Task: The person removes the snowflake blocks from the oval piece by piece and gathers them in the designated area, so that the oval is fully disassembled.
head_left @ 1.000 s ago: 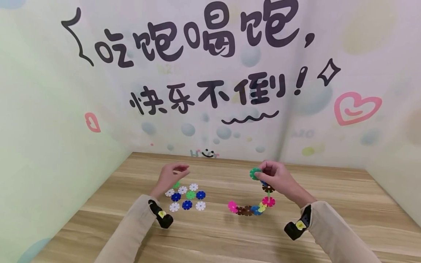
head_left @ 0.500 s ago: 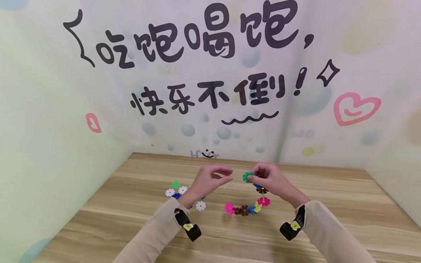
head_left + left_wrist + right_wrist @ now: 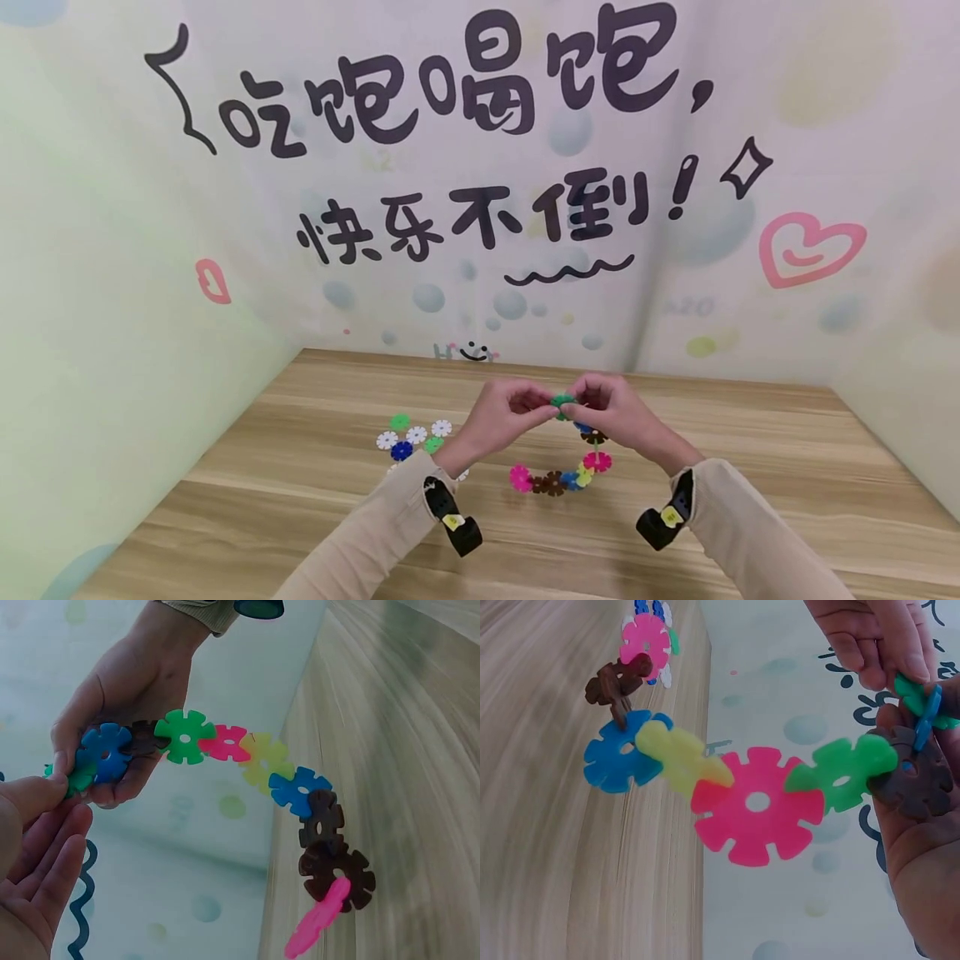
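Note:
A chain of interlocking plastic snowflake discs hangs from my right hand point(image 3: 621, 410) in a curve, ending in a pink disc point(image 3: 521, 478). My right hand holds its upper end, by the teal-green disc point(image 3: 562, 407) and the blue disc point(image 3: 106, 753). Thumb and fingers of my left hand point(image 3: 508, 414) pinch the left edge of that same teal-green disc. Further down the chain come brown, light green, pink, yellow point(image 3: 681, 761), blue and brown discs, seen in both wrist views. How the teal-green disc joins the blue one is partly hidden by fingers.
Loose discs lie on the wooden table point(image 3: 315, 517) to the left, among them a white disc point(image 3: 387, 440), a dark blue disc point(image 3: 402, 451) and a green disc point(image 3: 401, 422). My left forearm covers some. A printed cloth wall point(image 3: 420, 325) stands behind the table.
My left hand has moved right from above the loose discs to the chain's top and now pinches the teal-green disc. My right hand has shifted slightly left with the chain.

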`<state>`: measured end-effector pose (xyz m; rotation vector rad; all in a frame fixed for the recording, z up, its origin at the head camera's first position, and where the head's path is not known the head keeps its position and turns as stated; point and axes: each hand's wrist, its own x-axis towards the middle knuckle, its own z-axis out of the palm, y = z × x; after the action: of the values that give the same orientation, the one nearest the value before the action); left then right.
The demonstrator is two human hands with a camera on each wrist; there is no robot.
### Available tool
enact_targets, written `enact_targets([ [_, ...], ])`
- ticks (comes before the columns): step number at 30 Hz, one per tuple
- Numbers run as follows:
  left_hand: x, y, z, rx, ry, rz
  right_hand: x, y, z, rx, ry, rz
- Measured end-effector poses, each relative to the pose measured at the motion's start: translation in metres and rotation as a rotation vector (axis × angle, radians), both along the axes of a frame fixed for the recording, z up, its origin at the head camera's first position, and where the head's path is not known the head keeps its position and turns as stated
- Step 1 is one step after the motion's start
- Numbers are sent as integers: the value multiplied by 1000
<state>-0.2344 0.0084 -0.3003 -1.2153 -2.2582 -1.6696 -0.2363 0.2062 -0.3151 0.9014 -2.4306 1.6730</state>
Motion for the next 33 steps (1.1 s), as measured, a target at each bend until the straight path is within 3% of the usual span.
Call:
enact_targets([
  [7, 0, -4, -2, 94, -90, 111, 1, 5, 3, -28, -35, -38],
  [15, -1, -6, -4, 223, -119, 189, 0, 4, 5, -42, 83, -37],
  [24, 0, -1, -5, 325, -286, 141, 10, -11, 17, -40, 262, -110],
  [28, -2, -2, -4, 274, -305, 109, 15, -14, 23, -48, 310, -115],
  [33, -5, 0, -4, 209, -303, 89, 7, -9, 13, -49, 331, -106],
])
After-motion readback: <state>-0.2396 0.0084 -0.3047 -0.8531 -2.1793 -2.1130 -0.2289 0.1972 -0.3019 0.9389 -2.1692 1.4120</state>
